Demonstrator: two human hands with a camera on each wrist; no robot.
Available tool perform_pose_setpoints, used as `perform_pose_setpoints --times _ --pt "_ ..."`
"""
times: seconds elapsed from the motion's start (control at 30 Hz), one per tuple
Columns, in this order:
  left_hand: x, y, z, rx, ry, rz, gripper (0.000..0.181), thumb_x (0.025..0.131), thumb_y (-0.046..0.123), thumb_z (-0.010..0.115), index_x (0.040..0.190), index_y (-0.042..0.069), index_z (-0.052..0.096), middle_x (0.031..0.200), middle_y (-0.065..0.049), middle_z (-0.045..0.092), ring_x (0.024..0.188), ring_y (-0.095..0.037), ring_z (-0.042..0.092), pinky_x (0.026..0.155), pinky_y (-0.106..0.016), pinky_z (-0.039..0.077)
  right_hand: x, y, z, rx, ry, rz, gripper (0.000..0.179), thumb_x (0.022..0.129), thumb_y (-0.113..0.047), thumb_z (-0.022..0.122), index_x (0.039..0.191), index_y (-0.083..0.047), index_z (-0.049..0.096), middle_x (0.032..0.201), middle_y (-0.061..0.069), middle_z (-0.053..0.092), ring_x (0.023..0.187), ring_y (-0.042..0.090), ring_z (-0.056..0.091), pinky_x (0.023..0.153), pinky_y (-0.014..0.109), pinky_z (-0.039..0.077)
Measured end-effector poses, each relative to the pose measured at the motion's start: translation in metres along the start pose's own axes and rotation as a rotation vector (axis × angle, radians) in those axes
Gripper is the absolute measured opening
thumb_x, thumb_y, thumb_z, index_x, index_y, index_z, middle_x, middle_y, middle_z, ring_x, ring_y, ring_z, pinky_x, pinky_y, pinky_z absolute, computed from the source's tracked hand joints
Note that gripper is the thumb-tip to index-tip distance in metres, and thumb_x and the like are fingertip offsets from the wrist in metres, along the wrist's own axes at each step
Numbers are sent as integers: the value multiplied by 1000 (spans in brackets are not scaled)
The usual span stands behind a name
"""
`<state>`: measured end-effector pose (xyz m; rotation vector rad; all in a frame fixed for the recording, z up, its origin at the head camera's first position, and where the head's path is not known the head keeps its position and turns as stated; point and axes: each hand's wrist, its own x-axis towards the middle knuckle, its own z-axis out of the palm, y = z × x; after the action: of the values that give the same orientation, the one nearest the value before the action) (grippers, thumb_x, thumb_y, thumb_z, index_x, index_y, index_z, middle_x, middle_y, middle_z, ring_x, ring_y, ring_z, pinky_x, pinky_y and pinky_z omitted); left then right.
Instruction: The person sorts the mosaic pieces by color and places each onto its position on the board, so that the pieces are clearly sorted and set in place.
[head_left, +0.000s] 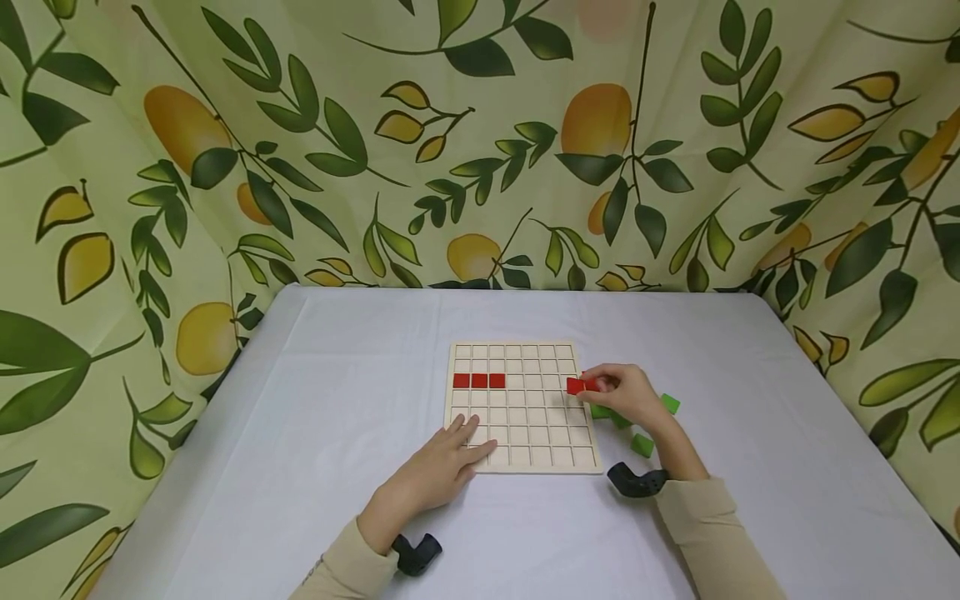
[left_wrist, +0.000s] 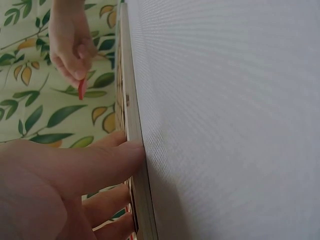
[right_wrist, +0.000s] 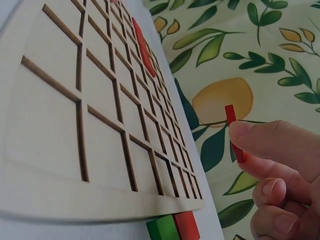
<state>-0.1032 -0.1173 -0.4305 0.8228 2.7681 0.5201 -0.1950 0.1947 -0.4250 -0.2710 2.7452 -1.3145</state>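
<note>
A pale wooden grid board [head_left: 536, 433] lies on the white-covered table. Three red square tiles [head_left: 472, 381] sit side by side in one row at its left side. My right hand [head_left: 626, 392] pinches a red tile [right_wrist: 230, 114] between thumb and forefinger, raised above the board's right edge. With fingers spread, my left hand [head_left: 438, 467] rests on the board's lower left corner. In the left wrist view its thumb [left_wrist: 115, 162] touches the board's side edge. Green tiles [head_left: 642, 445] lie loose under and around the right hand, which partly hides them.
A red tile [right_wrist: 186, 227] and a green tile [right_wrist: 164, 228] lie against the board's edge. Each wrist wears a black camera mount [head_left: 637, 480]. Behind the table [head_left: 337, 358] hangs a curtain [head_left: 480, 167] printed with leaves and fruit.
</note>
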Motion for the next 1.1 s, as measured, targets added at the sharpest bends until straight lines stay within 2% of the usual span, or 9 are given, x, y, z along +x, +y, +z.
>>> perform_pose_setpoints --times 0.2,0.47,0.97,1.1 --pt "0 0 0 -3 -4 -1 44 97 13 54 140 18 52 155 -20 35 146 -41 29 117 -54 34 2 -3 2 19 -17 11 30 79 -12 77 102 6 68 68 -1 44 64 8 42 53 18 34" --pt "0 -1 1 -10 0 -6 44 96 12 55 140 19 52 155 -20 35 146 -41 29 117 -55 34 7 -4 8 56 -23 -27 29 79 -11 77 100 6 69 67 0 44 60 6 40 53 18 33" --pt "1 -1 1 -8 1 -4 44 96 12 54 139 19 53 155 -19 36 146 -41 30 116 -55 34 15 -10 18 77 -31 1 27 79 -9 77 100 4 69 67 -1 42 62 11 40 54 18 32" --pt "1 -1 1 -6 4 -2 43 96 12 54 139 18 53 155 -19 36 146 -41 30 116 -55 34 17 -11 19 67 -34 -22 27 79 -10 76 100 4 69 68 -1 43 63 10 40 53 19 32"
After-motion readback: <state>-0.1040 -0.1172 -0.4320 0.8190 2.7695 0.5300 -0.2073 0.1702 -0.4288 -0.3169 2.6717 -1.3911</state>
